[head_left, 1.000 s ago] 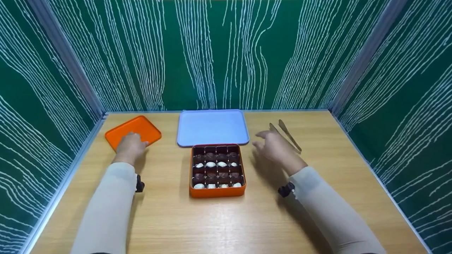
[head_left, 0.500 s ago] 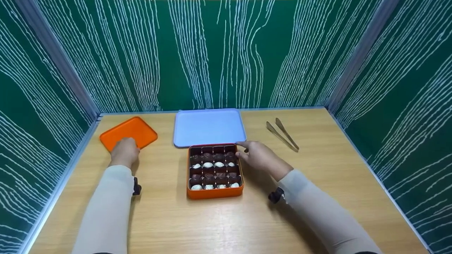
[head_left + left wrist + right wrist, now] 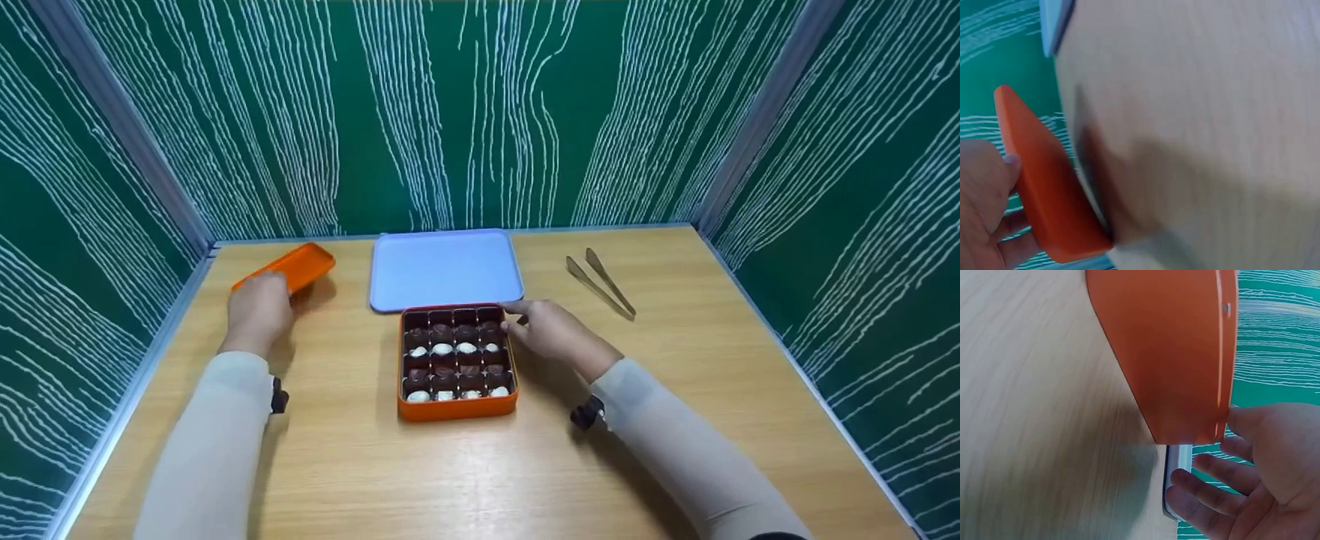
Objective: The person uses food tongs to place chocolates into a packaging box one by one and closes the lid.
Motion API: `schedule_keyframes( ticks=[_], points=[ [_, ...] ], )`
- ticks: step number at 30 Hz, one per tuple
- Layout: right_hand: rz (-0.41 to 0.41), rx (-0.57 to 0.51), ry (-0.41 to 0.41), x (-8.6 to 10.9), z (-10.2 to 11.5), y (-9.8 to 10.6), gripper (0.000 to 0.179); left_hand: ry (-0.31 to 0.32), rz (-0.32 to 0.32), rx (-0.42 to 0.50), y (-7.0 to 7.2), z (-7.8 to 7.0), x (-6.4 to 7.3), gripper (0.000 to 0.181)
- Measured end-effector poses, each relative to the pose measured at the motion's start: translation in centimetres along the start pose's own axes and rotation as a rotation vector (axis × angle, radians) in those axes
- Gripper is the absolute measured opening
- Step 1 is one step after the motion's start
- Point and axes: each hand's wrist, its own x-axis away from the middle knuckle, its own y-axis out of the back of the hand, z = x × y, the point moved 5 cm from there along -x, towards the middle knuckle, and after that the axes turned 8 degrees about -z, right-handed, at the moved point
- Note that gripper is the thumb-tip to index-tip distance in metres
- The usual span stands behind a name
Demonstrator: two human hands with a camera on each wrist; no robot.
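My left hand (image 3: 259, 306) grips the orange lid (image 3: 304, 264) by its near edge. The lid is tilted, its far end against the table in the left wrist view, where my thumb lies over one edge and fingers reach behind it. An orange box of chocolates (image 3: 457, 409) sits mid-table, its divided tray holding rows of dark and white pieces; the farthest row of cells shows no pieces. My right hand (image 3: 553, 337) holds the box at its far right corner, thumb at the rim and index finger around the corner. Its other fingers (image 3: 1207, 492) are spread loosely away from the box.
A pale blue tray (image 3: 446, 270) lies right behind the box. Metal tongs (image 3: 604, 285) rest on the table to the right, beyond my right hand. Green walls with white streaks (image 3: 450, 112) enclose the table (image 3: 360, 465) at the back and both sides.
My right hand has moved left from near the tongs to the box's corner. My left hand has taken hold of the flat-lying lid and tilted its near edge up.
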Motion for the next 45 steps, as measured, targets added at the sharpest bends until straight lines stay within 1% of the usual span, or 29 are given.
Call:
schedule_keyframes(
  ticks=[2, 3, 6, 7, 9, 12, 14, 16, 18, 19, 21, 23, 26, 29, 32, 34, 37, 40, 42, 45],
  points=[
    [0.001, -0.027, 0.019, -0.1, -0.1, 0.2, 0.052, -0.001, -0.045, 0.003, 0.6, -0.5, -0.5, 0.036],
    [0.002, -0.042, 0.031, -0.1, -0.1, 0.4, 0.051, -0.048, -0.082, -0.082, 0.9, -0.9, -0.8, 0.033],
    [-0.001, -0.078, 0.055, -0.3, -0.1, 0.7, 0.048, -0.008, -0.114, -0.020, 1.5, -1.9, -1.0, 0.035],
    [-0.004, -0.082, 0.060, -0.4, -0.1, 0.8, 0.048, -0.006, -0.127, -0.005, 1.8, -2.5, -1.0, 0.037],
    [-0.004, -0.100, 0.049, -0.4, -0.1, 1.1, 0.049, 0.011, -0.147, 0.068, 2.4, -3.6, -0.7, 0.036],
    [-0.015, -0.135, 0.037, -0.6, 0.1, 1.6, 0.050, -0.002, -0.192, 0.187, 3.4, -5.7, -0.2, 0.032],
    [-0.033, -0.160, 0.043, -0.8, 0.3, 2.0, 0.051, -0.025, -0.227, 0.273, 3.9, -7.3, 0.3, 0.028],
    [-0.058, -0.186, 0.060, -1.0, 0.7, 2.5, 0.051, -0.063, -0.266, 0.372, 4.4, -8.8, 0.9, 0.025],
    [-0.079, -0.245, 0.069, -1.2, 1.1, 2.9, 0.051, -0.109, -0.285, 0.485, 4.6, -10.4, 1.4, 0.022],
    [-0.087, -0.285, 0.067, -1.4, 1.3, 3.1, 0.051, -0.130, -0.276, 0.543, 4.5, -11.1, 1.7, 0.021],
    [-0.102, -0.379, 0.063, -1.6, 1.8, 3.5, 0.052, -0.166, -0.238, 0.657, 4.4, -12.6, 2.3, 0.019],
    [-0.118, -0.484, 0.054, -1.9, 2.3, 3.9, 0.054, -0.174, -0.170, 0.772, 3.9, -14.0, 2.9, 0.017],
    [-0.146, -0.601, 0.048, -2.3, 2.9, 4.5, 0.057, -0.138, -0.052, 0.950, 3.2, -15.6, 3.8, 0.017],
    [-0.153, -0.683, 0.017, -2.2, 3.3, 5.0, 0.060, -0.083, 0.066, 1.115, 2.5, -16.6, 4.8, 0.018],
    [-0.150, -0.731, -0.008, -1.9, 3.4, 5.3, 0.060, -0.051, 0.159, 1.243, 1.9, -17.3, 5.5, 0.019],
    [-0.159, -0.751, -0.022, -1.6, 3.2, 5.5, 0.058, -0.036, 0.204, 1.300, 1.5, -17.4, 5.8, 0.019],
    [-0.178, -0.767, -0.027, -1.3, 2.9, 5.5, 0.054, -0.003, 0.255, 1.356, 1.0, -17.3, 6.1, 0.021],
    [-0.186, -0.735, -0.046, -0.9, 2.5, 5.5, 0.052, 0.039, 0.279, 1.346, 0.4, -16.6, 6.3, 0.023],
    [-0.178, -0.698, -0.056, -0.5, 2.3, 5.4, 0.053, 0.051, 0.287, 1.306, 0.1, -16.1, 6.4, 0.027],
    [-0.155, -0.638, -0.081, 0.2, 1.9, 5.1, 0.056, 0.063, 0.296, 1.175, -0.5, -15.2, 6.6, 0.032]
  ],
)
